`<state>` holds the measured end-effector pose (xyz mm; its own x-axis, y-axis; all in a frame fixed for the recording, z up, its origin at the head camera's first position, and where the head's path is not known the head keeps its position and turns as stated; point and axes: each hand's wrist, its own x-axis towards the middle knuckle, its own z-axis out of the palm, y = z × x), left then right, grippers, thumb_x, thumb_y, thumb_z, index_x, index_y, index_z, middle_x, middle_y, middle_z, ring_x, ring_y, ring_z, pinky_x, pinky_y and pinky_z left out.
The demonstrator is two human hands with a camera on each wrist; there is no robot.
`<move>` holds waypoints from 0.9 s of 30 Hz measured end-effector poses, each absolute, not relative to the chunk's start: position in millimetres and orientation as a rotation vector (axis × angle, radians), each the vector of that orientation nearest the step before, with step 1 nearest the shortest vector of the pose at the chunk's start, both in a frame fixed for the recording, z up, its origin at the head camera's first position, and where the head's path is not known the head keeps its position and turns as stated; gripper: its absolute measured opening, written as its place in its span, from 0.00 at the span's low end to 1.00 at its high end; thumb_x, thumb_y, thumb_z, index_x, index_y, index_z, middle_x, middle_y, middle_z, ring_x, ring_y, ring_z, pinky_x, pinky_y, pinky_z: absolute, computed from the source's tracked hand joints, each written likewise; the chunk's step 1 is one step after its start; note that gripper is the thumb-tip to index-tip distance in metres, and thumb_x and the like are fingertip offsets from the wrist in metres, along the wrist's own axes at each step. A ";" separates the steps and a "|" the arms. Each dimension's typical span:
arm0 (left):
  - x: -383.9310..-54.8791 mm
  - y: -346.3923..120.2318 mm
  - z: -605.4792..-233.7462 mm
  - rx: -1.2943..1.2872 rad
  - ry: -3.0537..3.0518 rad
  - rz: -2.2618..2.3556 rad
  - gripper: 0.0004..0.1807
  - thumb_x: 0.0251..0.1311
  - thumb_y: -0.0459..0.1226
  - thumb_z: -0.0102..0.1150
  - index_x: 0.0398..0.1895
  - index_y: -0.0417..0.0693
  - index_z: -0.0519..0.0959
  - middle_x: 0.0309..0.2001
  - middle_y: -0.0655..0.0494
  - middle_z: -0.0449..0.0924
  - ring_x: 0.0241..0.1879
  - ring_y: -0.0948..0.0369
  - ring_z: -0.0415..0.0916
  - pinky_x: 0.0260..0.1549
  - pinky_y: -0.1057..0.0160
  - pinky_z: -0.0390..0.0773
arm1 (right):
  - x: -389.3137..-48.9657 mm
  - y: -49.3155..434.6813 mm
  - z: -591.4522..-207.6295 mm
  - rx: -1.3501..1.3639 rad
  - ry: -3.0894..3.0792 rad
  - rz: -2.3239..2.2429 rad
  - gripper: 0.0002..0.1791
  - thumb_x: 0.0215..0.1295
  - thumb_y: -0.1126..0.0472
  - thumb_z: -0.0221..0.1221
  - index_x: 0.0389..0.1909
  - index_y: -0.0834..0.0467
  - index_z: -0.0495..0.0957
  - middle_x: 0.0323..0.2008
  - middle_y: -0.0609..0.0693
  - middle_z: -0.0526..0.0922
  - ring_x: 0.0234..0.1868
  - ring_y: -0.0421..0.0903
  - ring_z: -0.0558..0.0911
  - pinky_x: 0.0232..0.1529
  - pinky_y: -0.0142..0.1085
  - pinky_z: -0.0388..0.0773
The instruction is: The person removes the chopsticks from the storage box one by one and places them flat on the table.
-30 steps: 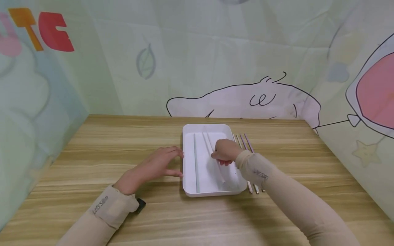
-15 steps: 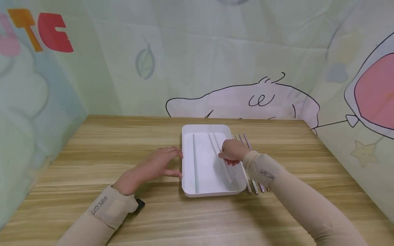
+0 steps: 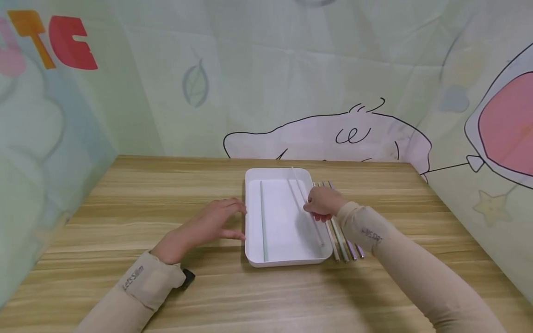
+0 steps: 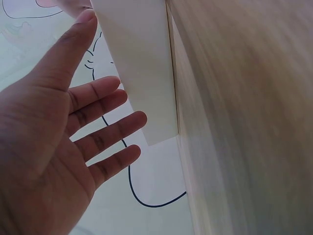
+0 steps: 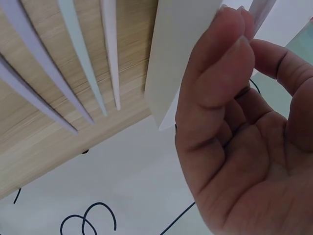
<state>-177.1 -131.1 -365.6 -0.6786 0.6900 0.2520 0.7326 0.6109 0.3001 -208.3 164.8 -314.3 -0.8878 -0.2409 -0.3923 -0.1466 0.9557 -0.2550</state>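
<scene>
Chopstick [image 3: 300, 185], pale, slanting over right half of white tray [image 3: 287, 264], pinched between right hand's [image 3: 326, 202] thumb and fingers, remaining fingers curled. Left hand [image 3: 208, 226] well apart from it, fingers spread at tray's left wall; contact uncertain. Count: one held; one green chopstick [image 3: 264, 222] inside tray, left side; four chopsticks [image 5: 84, 56] on wooden table [image 3: 250, 300] just right of tray, partly hidden by right hand and sleeve [image 3: 374, 233].

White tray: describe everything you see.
The white tray is shallow, rectangular, round-cornered and plastic-looking. It lies flat, open side up, on the wooden table. A green stick lies inside, along its left. The left hand is at its left wall, contact unclear; the right hand holds a pale stick over its right side.
</scene>
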 end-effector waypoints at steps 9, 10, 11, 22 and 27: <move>-177.3 -130.7 -364.6 -1.202 -2.741 -0.600 0.30 0.47 0.51 0.71 0.49 0.43 0.77 0.54 0.50 0.79 0.55 0.52 0.77 0.57 0.51 0.76 | -209.3 176.4 -313.3 -0.321 2.686 -0.282 0.19 0.63 0.61 0.50 0.11 0.55 0.71 0.11 0.44 0.74 0.11 0.36 0.72 0.14 0.25 0.70; -177.3 -130.7 -364.5 -1.202 -2.740 -0.600 0.30 0.47 0.51 0.71 0.49 0.43 0.76 0.54 0.50 0.79 0.54 0.52 0.77 0.57 0.52 0.76 | -209.3 177.4 -313.1 -0.324 2.685 -0.283 0.19 0.63 0.61 0.50 0.11 0.55 0.71 0.11 0.44 0.74 0.11 0.36 0.72 0.14 0.24 0.71; -177.2 -130.9 -364.5 -1.202 -2.740 -0.598 0.30 0.47 0.51 0.71 0.49 0.43 0.76 0.54 0.50 0.79 0.54 0.52 0.77 0.57 0.52 0.77 | -209.5 178.4 -312.9 -0.325 2.685 -0.281 0.19 0.63 0.61 0.50 0.11 0.55 0.71 0.11 0.44 0.74 0.11 0.36 0.72 0.14 0.24 0.70; -179.5 -131.6 -366.0 -1.214 -2.722 -0.557 0.30 0.47 0.50 0.71 0.49 0.41 0.77 0.53 0.48 0.79 0.54 0.51 0.77 0.57 0.51 0.77 | -208.0 187.6 -307.8 -0.328 2.663 -0.317 0.20 0.65 0.61 0.50 0.11 0.57 0.72 0.10 0.45 0.75 0.11 0.36 0.72 0.16 0.25 0.71; -180.0 -131.9 -366.5 -1.216 -2.721 -0.553 0.30 0.47 0.50 0.71 0.49 0.41 0.76 0.53 0.48 0.79 0.54 0.51 0.77 0.57 0.51 0.76 | -208.6 195.4 -308.4 -0.362 2.668 -0.315 0.20 0.64 0.61 0.49 0.12 0.59 0.74 0.10 0.46 0.76 0.11 0.37 0.72 0.15 0.25 0.71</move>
